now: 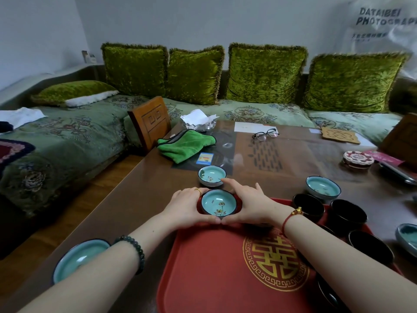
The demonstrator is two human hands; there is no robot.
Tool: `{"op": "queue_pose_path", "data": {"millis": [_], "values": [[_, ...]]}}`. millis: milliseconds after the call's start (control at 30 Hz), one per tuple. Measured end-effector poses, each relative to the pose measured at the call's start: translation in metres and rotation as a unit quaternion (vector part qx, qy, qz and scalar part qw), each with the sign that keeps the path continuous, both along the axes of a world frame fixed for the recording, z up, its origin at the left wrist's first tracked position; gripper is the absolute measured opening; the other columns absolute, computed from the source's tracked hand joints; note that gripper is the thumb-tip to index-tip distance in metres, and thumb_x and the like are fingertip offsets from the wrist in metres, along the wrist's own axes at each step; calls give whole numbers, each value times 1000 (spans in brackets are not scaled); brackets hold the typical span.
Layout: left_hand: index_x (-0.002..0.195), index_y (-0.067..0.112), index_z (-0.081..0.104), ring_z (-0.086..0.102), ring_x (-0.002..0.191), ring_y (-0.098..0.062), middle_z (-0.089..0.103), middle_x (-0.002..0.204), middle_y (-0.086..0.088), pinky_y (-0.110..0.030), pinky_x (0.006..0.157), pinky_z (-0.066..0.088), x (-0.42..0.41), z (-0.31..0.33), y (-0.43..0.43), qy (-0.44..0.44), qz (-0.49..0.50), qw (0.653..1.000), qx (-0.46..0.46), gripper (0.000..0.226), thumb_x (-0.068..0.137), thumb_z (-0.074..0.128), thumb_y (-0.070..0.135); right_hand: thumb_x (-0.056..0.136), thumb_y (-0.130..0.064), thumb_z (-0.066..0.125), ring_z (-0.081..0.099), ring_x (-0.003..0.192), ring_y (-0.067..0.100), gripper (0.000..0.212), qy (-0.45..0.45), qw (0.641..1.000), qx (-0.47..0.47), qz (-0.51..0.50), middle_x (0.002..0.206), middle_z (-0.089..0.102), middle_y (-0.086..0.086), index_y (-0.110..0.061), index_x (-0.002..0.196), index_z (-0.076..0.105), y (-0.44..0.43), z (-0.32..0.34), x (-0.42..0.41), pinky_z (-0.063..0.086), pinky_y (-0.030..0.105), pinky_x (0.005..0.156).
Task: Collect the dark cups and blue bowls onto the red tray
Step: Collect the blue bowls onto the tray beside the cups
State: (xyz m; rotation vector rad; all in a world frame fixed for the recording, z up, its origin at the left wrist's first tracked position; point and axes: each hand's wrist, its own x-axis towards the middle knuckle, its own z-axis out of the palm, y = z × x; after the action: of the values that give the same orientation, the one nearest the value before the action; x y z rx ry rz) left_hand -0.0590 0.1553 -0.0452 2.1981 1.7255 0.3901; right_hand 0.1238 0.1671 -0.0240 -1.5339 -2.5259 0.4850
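Both hands cup one bowl (218, 203) at the tray's (214, 279) 11 o'clock corner. The left hand (187, 206) and right hand (250, 204) curl round its sides, thumbs meeting at 6 o'clock. A second bowl (212, 176) sits just beyond at 12 o'clock, and cups (347, 213) crowd the tray's 2 o'clock edge.

Bowl (218, 205) cupped between left hand (185, 208) and right hand (250, 204): glazed ceramic, glossy turquoise inside, dark rim. Under the wrists, red tray (203, 279): matt plastic, finely textured, gold print. Right of the right hand, dark cups (310, 206): smooth, faint sheen. Beyond both hands, table (140, 195): polished, reflective brown; green cloth (185, 145): plush.
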Motion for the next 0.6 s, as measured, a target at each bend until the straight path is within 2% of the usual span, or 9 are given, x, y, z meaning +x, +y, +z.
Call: {"op": "queue_pose_path", "data": {"millis": [167,333,400,467,600], "values": [[134,27,37,46,121,-18,54,126,1,-39,105,34,-1,1,-2,4,4,1000,-7,90,58,67,65,66,-46,73,36,131,23,97,1,1000,-8,-1,139,46,-1,-30,141,12,-1,1,0,5,58,113],[138,23,30,40,129,-17,44,140,0,-37,110,31,-11,14,-18,-23,2,999,-29,92,62,70,59,64,-46,75,34,133,20,99,39,999,-15,0,141,43,2,-31,141,14,-7,10,5,12,55,115],[140,21,27,38,132,-16,41,143,0,-34,112,29,-22,23,-29,-32,4,999,-28,93,65,70,54,63,-44,77,36,133,19,98,80,997,-10,6,141,42,3,-31,140,17,-11,18,8,22,46,114],[141,21,25,36,132,-13,41,143,2,-31,112,27,-36,31,-42,-34,11,999,-23,92,66,70,52,63,-40,78,38,131,16,96,119,993,-5,15,140,43,3,-32,139,20,-19,26,8,28,30,109],[141,23,24,35,133,-11,40,144,4,-27,111,27,-70,42,-72,-42,42,998,-21,91,66,70,50,65,-34,79,38,128,7,92,162,986,5,42,138,43,-1,-31,138,24,-40,36,-4,28,16,94]]}}
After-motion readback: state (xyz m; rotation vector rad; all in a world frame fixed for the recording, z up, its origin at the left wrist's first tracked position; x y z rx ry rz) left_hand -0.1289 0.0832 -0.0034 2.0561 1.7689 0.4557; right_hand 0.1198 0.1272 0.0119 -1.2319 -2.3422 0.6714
